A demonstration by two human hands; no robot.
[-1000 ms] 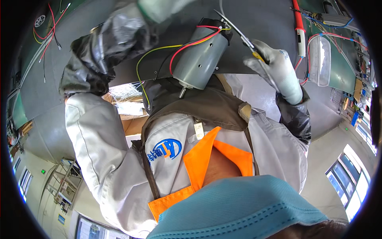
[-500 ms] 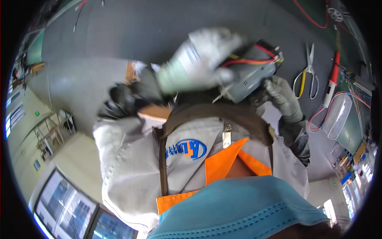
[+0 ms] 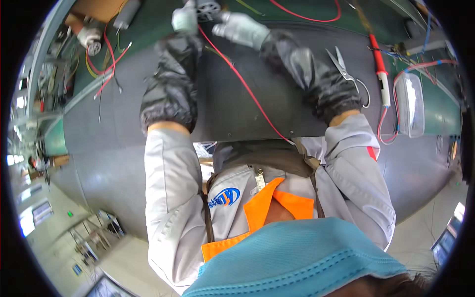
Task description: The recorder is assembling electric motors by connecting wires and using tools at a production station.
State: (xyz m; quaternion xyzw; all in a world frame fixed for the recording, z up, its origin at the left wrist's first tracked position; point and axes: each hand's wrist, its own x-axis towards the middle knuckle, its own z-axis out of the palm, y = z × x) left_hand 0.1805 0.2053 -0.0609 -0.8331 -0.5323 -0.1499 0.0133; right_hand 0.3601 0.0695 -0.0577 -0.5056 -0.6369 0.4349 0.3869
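My left hand [image 3: 185, 19] and right hand [image 3: 241, 28], both gloved, grip a small motor [image 3: 208, 8] at the desk's [image 3: 237, 106] far edge; red wire [image 3: 247, 89] trails back; scissors [image 3: 346, 74] lie right.

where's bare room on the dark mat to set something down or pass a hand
The widest bare patch of the dark grey mat lies between the two black-sleeved forearms, crossed only by a thin red wire. The grey bench surface left of the left sleeve is also mostly bare. It is crowded right of the right forearm: steel scissors, a red-handled probe and a clear plastic case.
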